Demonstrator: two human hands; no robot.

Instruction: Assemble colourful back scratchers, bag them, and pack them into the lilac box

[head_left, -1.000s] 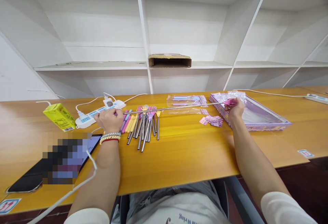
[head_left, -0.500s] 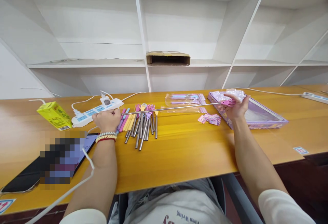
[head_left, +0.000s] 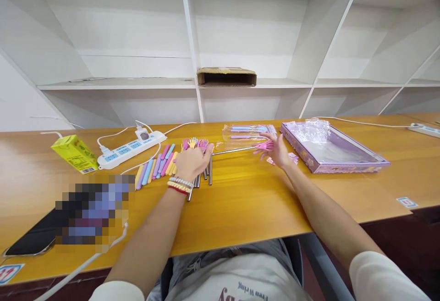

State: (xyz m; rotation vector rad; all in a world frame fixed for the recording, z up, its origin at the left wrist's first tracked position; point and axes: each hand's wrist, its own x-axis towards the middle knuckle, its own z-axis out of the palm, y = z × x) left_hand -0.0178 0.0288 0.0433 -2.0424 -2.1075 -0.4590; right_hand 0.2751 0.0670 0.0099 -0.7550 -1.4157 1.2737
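A metal rod with a pink hand-shaped head (head_left: 265,146) spans between my hands, shorter than full reach. My right hand (head_left: 277,152) holds it at the pink head, with some fingers spread. At its other end, my left hand (head_left: 193,161) is closed round the rod, above a pile of similar metal rods (head_left: 210,175) with pink, yellow and purple hand-shaped heads. Left of that hand lies a row of coloured handles (head_left: 147,171) in yellow, purple, blue and pink. Small pink cards (head_left: 293,157) lie partly hidden behind my right hand.
Behind are plastic-wrapped packs (head_left: 247,129). A purple tray-like box (head_left: 347,167) with clear plastic (head_left: 311,131) stands right. On the left are a power strip (head_left: 129,151), a yellow carton (head_left: 74,153), a phone (head_left: 32,236) and cables. A cardboard box (head_left: 227,70) sits on the shelf.
My hands have come closer together, and the rod between them has become shorter. My left hand moved right, over the pile, uncovering more coloured handles; my right hand moved left from the purple box.
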